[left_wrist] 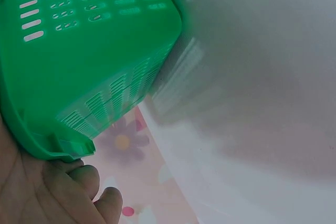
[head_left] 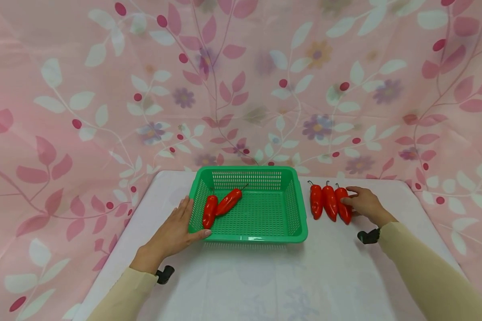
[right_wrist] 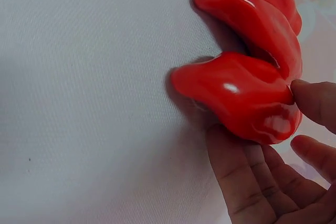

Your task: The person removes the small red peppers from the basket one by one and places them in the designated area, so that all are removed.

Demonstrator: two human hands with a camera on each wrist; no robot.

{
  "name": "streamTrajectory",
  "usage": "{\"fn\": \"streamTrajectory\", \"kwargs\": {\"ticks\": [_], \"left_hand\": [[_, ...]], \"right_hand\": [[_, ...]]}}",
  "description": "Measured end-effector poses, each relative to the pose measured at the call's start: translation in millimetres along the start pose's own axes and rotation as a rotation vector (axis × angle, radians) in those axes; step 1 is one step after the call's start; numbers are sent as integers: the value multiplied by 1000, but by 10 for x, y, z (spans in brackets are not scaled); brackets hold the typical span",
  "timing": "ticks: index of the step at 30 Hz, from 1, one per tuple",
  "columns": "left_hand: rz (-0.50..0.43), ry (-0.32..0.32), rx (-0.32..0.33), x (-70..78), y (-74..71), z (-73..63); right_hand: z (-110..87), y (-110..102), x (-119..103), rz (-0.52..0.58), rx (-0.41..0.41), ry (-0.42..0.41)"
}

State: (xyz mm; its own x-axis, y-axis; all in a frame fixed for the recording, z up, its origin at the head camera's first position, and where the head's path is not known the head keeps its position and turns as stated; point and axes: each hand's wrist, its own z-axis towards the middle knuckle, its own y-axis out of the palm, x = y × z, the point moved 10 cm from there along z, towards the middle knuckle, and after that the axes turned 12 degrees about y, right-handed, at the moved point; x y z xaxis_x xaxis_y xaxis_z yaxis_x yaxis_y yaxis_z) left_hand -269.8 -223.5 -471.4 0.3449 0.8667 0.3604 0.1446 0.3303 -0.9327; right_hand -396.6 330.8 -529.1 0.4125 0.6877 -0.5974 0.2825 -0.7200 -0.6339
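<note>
A green plastic basket [head_left: 249, 238] stands on the white-covered table, with two red peppers [head_left: 210, 211] inside at its left. My left hand [head_left: 174, 229] rests against the basket's left front corner, fingers laid along the left side and thumb across the front rim. In the left wrist view the palm touches the green rim [left_wrist: 31, 145]. Three more red peppers lie side by side right of the basket. My right hand [head_left: 365, 205] pinches the rightmost red pepper [right_wrist: 236, 95], thumb on one side and fingers on the other. The middle pepper [right_wrist: 257, 19] lies against it.
White cloth covers the table [head_left: 257, 285]. Behind it hangs a pink floral curtain [head_left: 241, 89], close to the basket's back edge. A small black device [head_left: 368, 236] sits at the right wrist and another black device [head_left: 165, 274] at the left.
</note>
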Motion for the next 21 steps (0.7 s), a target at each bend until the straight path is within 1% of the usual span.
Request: {"fn": "streamTrajectory", "kwargs": {"ticks": [7, 14, 21], "left_hand": [[-3, -1, -2, 5, -6, -5], [-1, 6, 6, 14, -23, -9], [-7, -2, -2, 12, -20, -7]], "right_hand": [[-21, -37, 17, -21, 15, -6], [-81, -122, -13, -101, 85, -41], [-200, -155, -149, -84, 126, -77]]}}
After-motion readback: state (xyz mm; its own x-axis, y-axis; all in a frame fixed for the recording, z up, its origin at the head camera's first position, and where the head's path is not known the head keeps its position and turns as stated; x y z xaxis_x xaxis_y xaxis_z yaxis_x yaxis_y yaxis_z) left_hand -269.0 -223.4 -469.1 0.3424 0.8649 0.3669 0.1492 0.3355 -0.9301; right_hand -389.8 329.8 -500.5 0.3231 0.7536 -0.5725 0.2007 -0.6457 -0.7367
